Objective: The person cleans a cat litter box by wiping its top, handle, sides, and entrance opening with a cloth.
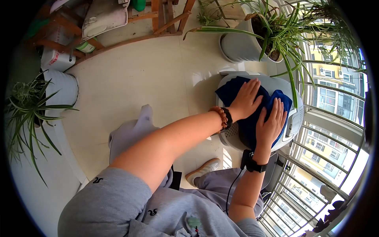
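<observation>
A dark blue cloth (247,126) lies over the top of a pale grey, rounded appliance (294,132) with a perforated side. My left hand (245,102) rests palm down on the cloth, fingers stretched out and fairly close together. Beside it, my right hand (271,125) also lies flat on the cloth, near a raised, bunched fold. Both hands are open, and neither has its fingers wrapped round anything. What is under the cloth is hidden.
A potted spider plant (272,33) stands just beyond the appliance, its leaves hanging towards it. Barred windows (327,94) run along the right. Another potted plant (35,102) is at the left, and a wooden rack (169,19) stands at the back. A black cable (230,189) hangs by my right arm.
</observation>
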The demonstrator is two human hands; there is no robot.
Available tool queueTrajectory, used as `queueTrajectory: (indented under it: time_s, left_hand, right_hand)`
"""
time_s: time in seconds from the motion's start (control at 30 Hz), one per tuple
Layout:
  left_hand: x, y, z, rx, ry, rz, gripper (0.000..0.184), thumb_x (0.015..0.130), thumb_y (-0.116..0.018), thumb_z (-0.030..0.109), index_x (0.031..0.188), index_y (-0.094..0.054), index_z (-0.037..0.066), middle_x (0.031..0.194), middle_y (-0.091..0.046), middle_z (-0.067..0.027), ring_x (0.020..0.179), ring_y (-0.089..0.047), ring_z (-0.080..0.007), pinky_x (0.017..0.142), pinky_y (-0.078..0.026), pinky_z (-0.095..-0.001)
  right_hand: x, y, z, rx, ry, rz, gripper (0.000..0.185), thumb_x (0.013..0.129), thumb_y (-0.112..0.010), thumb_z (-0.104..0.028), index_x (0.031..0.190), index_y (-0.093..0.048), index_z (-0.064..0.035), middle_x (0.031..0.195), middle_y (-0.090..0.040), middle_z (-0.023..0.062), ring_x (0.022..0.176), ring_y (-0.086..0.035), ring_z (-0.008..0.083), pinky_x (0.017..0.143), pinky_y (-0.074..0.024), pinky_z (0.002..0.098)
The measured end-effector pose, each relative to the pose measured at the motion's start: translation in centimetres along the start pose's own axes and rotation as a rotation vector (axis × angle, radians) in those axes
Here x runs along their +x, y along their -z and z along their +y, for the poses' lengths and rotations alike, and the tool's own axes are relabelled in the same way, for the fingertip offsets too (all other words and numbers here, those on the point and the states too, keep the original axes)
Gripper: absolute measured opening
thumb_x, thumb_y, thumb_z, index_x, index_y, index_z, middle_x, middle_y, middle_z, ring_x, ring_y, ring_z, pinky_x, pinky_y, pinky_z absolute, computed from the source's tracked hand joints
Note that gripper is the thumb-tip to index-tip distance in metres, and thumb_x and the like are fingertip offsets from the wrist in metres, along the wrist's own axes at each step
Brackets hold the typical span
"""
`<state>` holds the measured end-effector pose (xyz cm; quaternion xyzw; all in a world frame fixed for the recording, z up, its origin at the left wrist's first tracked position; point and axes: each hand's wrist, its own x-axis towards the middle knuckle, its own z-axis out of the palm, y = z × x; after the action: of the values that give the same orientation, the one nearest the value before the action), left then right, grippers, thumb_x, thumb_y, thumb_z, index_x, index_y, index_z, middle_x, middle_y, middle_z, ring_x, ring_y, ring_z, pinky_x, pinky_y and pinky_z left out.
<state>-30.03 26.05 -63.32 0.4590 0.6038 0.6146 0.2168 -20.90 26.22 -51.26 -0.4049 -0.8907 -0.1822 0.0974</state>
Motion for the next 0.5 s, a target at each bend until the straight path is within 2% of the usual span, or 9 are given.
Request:
queueTrajectory:
  time_s: [0.03,0.07,0.13,0.2,0.23,0.33,0.4,0.43,0.5]
  left_hand:
    - [-0.2,0.5,0.8,0.031,-0.075,-0.073,0.06,0.099,-0.05,0.025,0.148,-0.035,-0.006,0.154,-0.036,-0.0237,0.146,-0.029,-0.0377,0.12,-0.021,-0.0496]
    - [-0.4,1.0,1.5,0.059,-0.15,-0.15,0.062,0.098,-0.051,0.025,0.148,-0.034,-0.006,0.155,-0.034,-0.0234,0.147,-0.028,-0.0374,0.121,-0.02,-0.0496]
    - [-0.7,2.0,1.8,0.019,-0.297,-0.243,0.064,0.097,-0.051,0.026,0.15,-0.033,-0.005,0.158,-0.03,-0.0224,0.148,-0.025,-0.0354,0.123,-0.018,-0.0472]
    - [-0.8,3.0,1.1,0.014,-0.419,-0.306,0.063,0.098,-0.051,0.026,0.15,-0.032,-0.005,0.159,-0.029,-0.022,0.149,-0.025,-0.0351,0.123,-0.017,-0.0463]
    - [-0.6,3.2,0.3,0.063,-0.464,-0.301,0.066,0.097,-0.055,0.026,0.15,-0.032,-0.004,0.158,-0.029,-0.0222,0.148,-0.026,-0.0351,0.123,-0.019,-0.0459]
    - [-0.2,3.0,-1.0,0.018,-0.249,-0.218,0.068,0.095,-0.061,0.024,0.15,-0.032,-0.005,0.157,-0.03,-0.0223,0.147,-0.029,-0.036,0.122,-0.023,-0.0467]
    - [-0.4,2.6,-0.7,0.09,-0.256,-0.17,0.07,0.093,-0.064,0.021,0.15,-0.031,-0.004,0.156,-0.032,-0.0231,0.145,-0.032,-0.0371,0.12,-0.027,-0.0464]
    - [-0.6,2.6,-0.4,0.109,-0.285,-0.164,0.066,0.092,-0.063,0.017,0.148,-0.036,-0.004,0.154,-0.036,-0.023,0.143,-0.035,-0.0367,0.12,-0.029,-0.0459]
    - [-0.3,2.7,-0.2,0.131,-0.413,-0.208,0.063,0.089,-0.064,0.014,0.145,-0.041,-0.005,0.152,-0.039,-0.022,0.142,-0.038,-0.0361,0.119,-0.031,-0.0452]
  right_hand:
    - [0.1,-0.1,0.0,0.021,0.035,-0.032,0.046,0.094,-0.057,-0.014,0.138,-0.053,-0.0021,0.141,-0.056,0.0146,0.136,-0.048,0.0294,0.12,-0.0264,0.0448]
    - [0.1,0.4,0.4,0.08,0.106,-0.07,0.047,0.091,-0.056,-0.008,0.138,-0.053,-0.0025,0.141,-0.056,0.0148,0.136,-0.049,0.0295,0.119,-0.0291,0.0453]
    - [-0.5,1.1,1.4,0.292,0.106,-0.074,0.049,0.087,-0.056,-0.002,0.137,-0.054,-0.0029,0.141,-0.057,0.0149,0.135,-0.05,0.0312,0.117,-0.0329,0.0457]
    - [-1.3,1.5,2.4,0.295,0.122,-0.07,0.049,0.086,-0.056,-0.001,0.135,-0.056,-0.003,0.139,-0.058,0.0151,0.133,-0.051,0.0328,0.116,-0.0353,0.046]
    - [-1.8,1.7,2.8,0.293,0.128,-0.071,0.049,0.085,-0.056,0.0,0.135,-0.056,-0.003,0.139,-0.058,0.0151,0.132,-0.052,0.0336,0.115,-0.0364,0.0461]
    - [-2.0,0.9,1.6,0.285,-0.043,0.034,0.048,0.085,-0.056,0.0,0.134,-0.057,-0.0034,0.137,-0.059,0.0153,0.13,-0.053,0.0354,0.115,-0.0363,0.0463]
    - [-1.6,0.1,1.0,0.217,-0.029,0.08,0.045,0.087,-0.055,-0.001,0.131,-0.059,-0.0046,0.135,-0.061,0.0139,0.128,-0.055,0.0323,0.116,-0.0348,0.0458]
    - [-1.4,0.2,0.5,0.199,0.018,0.053,0.044,0.086,-0.054,-0.001,0.13,-0.059,-0.0046,0.135,-0.061,0.0131,0.128,-0.055,0.0316,0.116,-0.0346,0.0457]
    - [-1.0,0.6,0.1,0.209,0.112,-0.012,0.045,0.086,-0.052,0.001,0.13,-0.059,-0.0048,0.134,-0.061,0.0118,0.129,-0.054,0.0308,0.116,-0.0346,0.0453]
